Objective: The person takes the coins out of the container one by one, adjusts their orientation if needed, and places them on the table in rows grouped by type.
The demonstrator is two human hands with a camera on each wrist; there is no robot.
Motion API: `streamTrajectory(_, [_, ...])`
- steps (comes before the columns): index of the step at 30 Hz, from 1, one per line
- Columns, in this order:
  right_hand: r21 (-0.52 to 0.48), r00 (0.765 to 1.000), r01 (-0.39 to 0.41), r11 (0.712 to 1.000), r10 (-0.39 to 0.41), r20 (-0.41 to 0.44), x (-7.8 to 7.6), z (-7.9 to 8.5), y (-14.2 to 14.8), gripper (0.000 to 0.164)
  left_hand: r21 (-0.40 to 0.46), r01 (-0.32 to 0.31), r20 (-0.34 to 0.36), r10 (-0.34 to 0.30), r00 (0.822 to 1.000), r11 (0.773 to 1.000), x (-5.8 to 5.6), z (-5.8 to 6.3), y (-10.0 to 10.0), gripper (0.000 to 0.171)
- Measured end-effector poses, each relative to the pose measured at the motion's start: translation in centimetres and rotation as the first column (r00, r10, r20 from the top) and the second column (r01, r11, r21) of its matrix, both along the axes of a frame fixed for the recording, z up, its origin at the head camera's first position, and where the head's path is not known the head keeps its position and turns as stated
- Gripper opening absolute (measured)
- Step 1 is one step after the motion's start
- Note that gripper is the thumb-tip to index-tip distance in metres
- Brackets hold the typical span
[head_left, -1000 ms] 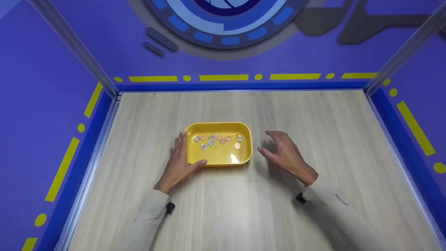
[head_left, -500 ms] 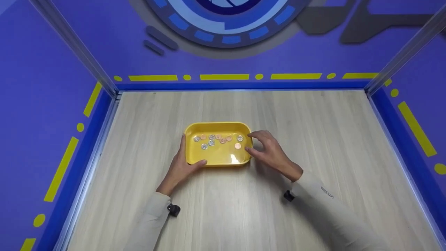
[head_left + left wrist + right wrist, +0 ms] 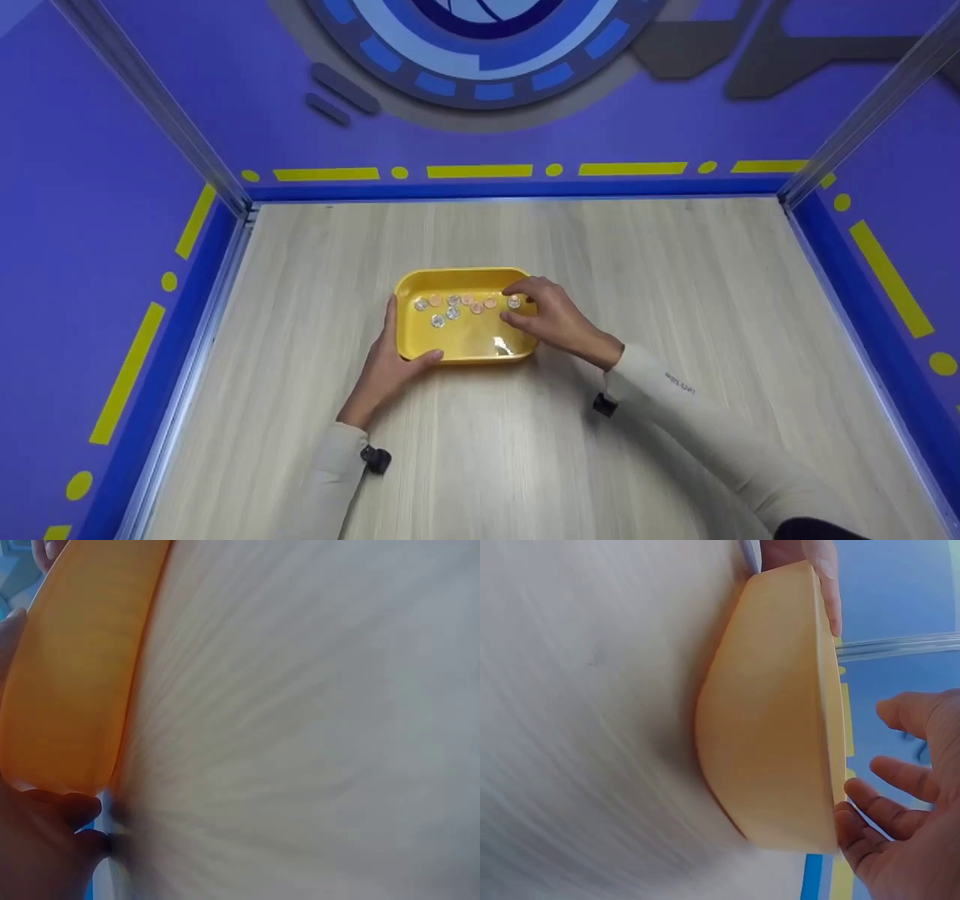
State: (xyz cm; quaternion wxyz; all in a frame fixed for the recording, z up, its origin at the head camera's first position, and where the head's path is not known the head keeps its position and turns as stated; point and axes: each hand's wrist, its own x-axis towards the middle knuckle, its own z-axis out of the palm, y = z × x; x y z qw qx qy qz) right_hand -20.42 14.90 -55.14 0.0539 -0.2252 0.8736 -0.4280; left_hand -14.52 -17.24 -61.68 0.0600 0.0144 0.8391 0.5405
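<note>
A yellow plastic tray (image 3: 465, 351) sits on the table, holding several silver and copper coins. My left hand (image 3: 386, 369) holds the tray's left end, its thumb over the near rim and its fingers against the outer wall. In the left wrist view, fingers of the left hand (image 3: 45, 840) press the end wall from outside. My right hand (image 3: 553, 319) hovers over the tray's right end, thumb and index finger apart around a silver coin (image 3: 514, 301). From the right wrist, this hand (image 3: 911, 810) shows spread fingers above the rim, with nothing held. Copper coins (image 3: 490, 303) lie to its left.
The pale wood-grain table (image 3: 480, 465) surrounds the tray. Blue panels (image 3: 480, 142) with yellow dashes close it in at the back and both sides, joined by metal corner posts (image 3: 862, 112).
The right hand has moved left from beside the tray to over its right end, and now hides a copper coin there. The left hand's fingers have dropped behind the tray's left wall.
</note>
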Motion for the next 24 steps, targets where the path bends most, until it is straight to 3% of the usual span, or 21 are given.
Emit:
streamTrajectory(10, [0.007, 0.988, -0.120, 0.993, 0.119, 0.100, -2.6, 0.1, -1.9, 0.042, 0.017, -0.003, 0.014, 0.003, 1.000, 1.000, -0.1, 0.0, 0.1, 0.135])
streamTrajectory(16, [0.068, 0.974, -0.160, 0.985, 0.147, 0.172, -4.2, -0.1, -3.3, 0.040, 0.027, 0.000, 0.027, -0.001, 1.000, 1.000, -0.2, 0.0, 0.0, 0.135])
streamTrajectory(24, [0.165, 0.936, -0.296, 0.941, 0.251, 0.245, -6.3, 0.4, -4.7, 0.036, 0.020, 0.000, 0.033, -0.001, 0.999, 1.000, 0.0, 0.0, -0.1, 0.133])
